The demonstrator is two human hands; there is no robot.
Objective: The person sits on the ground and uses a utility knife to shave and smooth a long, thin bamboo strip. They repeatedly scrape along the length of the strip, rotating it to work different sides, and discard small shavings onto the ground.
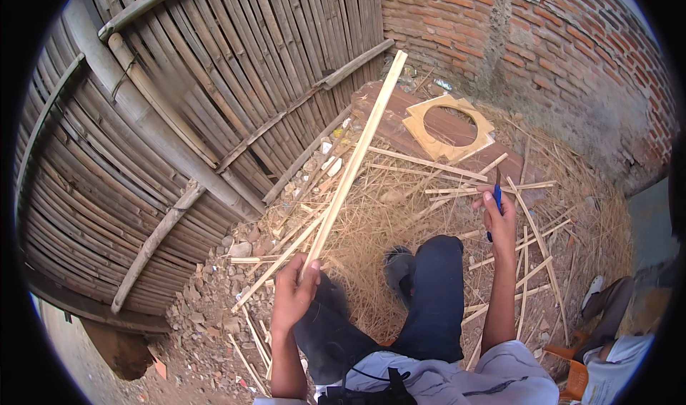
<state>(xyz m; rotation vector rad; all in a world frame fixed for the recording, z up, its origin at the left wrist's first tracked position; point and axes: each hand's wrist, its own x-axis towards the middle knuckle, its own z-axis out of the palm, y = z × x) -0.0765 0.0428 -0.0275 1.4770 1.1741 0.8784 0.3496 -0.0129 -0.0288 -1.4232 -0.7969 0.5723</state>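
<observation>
My left hand (296, 290) is closed around the lower end of a long, pale split-bamboo strip (357, 155). The strip slants up and away to the right, its far end raised before the bamboo fence. A lengthwise line shows along it. In my right hand (499, 219) is a knife (498, 193) with a blue handle, gripped above my right knee. Its dark blade points up and away from me, apart from the long strip. Fingers hide part of the handle.
Loose bamboo strips (543, 262) and shavings (386, 212) litter the ground. A wooden board with a round hole (471, 147) rests on a brown board (386, 119). A bamboo fence (236, 69) and a brick wall (457, 26) meet ahead. Another person's leg (611, 308) shows beside an orange chair (574, 378).
</observation>
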